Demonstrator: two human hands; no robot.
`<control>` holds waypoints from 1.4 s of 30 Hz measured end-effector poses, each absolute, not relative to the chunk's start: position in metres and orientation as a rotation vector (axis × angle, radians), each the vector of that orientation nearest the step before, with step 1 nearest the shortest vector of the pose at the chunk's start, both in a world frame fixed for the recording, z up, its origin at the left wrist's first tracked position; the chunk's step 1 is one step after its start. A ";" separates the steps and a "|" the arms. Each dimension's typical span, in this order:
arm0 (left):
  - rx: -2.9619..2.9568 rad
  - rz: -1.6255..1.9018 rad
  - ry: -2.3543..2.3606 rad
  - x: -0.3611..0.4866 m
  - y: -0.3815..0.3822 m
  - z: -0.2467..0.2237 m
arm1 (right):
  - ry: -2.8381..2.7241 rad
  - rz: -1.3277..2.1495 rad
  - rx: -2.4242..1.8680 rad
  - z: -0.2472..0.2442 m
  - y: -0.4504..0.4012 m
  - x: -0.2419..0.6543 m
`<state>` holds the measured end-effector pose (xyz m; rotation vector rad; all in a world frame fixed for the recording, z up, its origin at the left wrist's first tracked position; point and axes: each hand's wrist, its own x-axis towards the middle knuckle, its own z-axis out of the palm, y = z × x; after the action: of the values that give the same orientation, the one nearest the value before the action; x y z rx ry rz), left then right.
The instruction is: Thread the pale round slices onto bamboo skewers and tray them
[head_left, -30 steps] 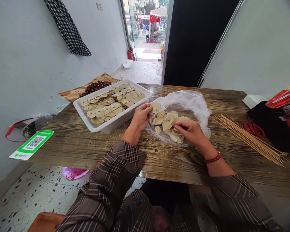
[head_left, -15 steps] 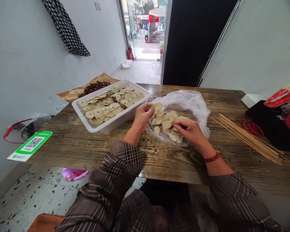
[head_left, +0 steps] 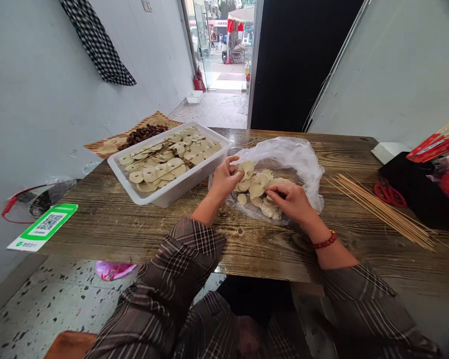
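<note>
My left hand pinches a pale, round, thin slice between thumb and fingers, above the left side of an opened plastic bag. Close by on the right, my right hand is closed on a thin skewer, mostly hidden by the fingers and by a slice threaded on it. More loose slices lie in the bag beneath both hands, one small disc apart from the pile. To the left, a white plastic tub holds many skewered slices.
Bare bamboo skewers lie at the right, beside red scissors and a black box with red-wrapped sticks. Behind the tub, dark brown pieces rest on patterned paper. A green QR card sits at the table's left edge.
My left hand has brought its slice slightly down and right, against the slice on the skewer. The right hand stays nearly in place. The whole view has shifted a little.
</note>
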<state>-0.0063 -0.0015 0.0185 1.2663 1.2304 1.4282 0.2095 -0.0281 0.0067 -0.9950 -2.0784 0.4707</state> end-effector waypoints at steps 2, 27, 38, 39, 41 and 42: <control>1.266 1.391 1.198 -0.002 -0.003 0.017 | -2.056 0.472 -0.999 0.006 -0.028 0.208; 0.808 1.330 0.808 0.003 -0.008 0.023 | -1.929 0.609 -1.026 0.010 -0.031 0.203; 0.659 1.329 0.729 0.012 -0.010 0.026 | -1.919 0.560 -1.011 0.006 -0.031 0.200; 0.659 1.335 0.739 0.014 -0.011 0.027 | -1.922 0.538 -1.024 0.005 -0.030 0.200; 0.669 1.351 0.759 0.018 -0.013 0.028 | -1.924 0.490 -1.044 0.004 -0.029 0.201; 0.678 1.359 0.764 0.020 -0.014 0.028 | -1.922 0.471 -1.046 0.003 -0.029 0.201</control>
<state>0.0199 -0.0140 0.0279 0.6780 0.7639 1.3594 0.2008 -0.0288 0.0033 -1.0463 -1.9224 0.4715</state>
